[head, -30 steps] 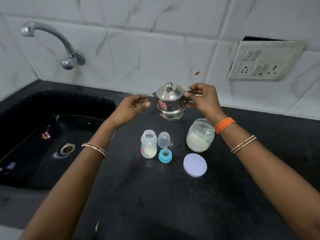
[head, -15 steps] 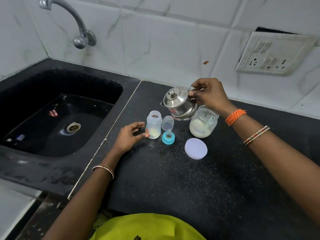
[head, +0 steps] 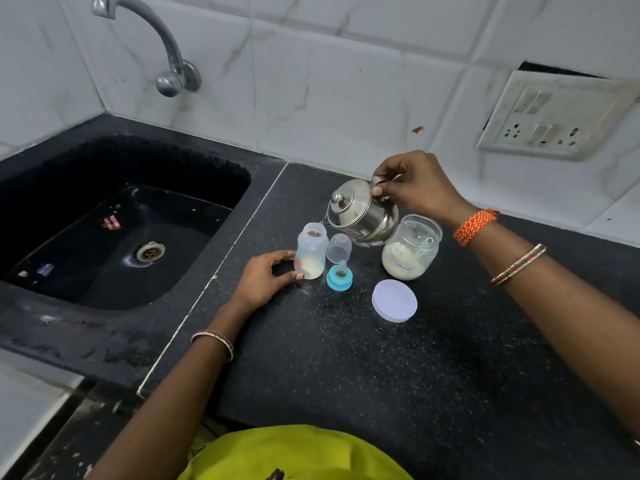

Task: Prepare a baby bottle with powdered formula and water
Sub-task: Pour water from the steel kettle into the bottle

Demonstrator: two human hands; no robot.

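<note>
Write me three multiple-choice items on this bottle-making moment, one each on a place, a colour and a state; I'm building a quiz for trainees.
1. Where does the round white jar lid lie?
A. on the black speckled counter, in front of the glass formula jar
B. in the sink
C. on the jar

2. What colour is the ring of the bottle teat?
A. red
B. blue
C. yellow

3. How is the small steel kettle held?
A. upright on the counter
B. upside down
C. tilted, spout at the mouth of the clear baby bottle

Answers: A, the lid rests on the counter; B, the ring is blue; C, the right hand tips it while the left hand steadies the bottle.
</note>
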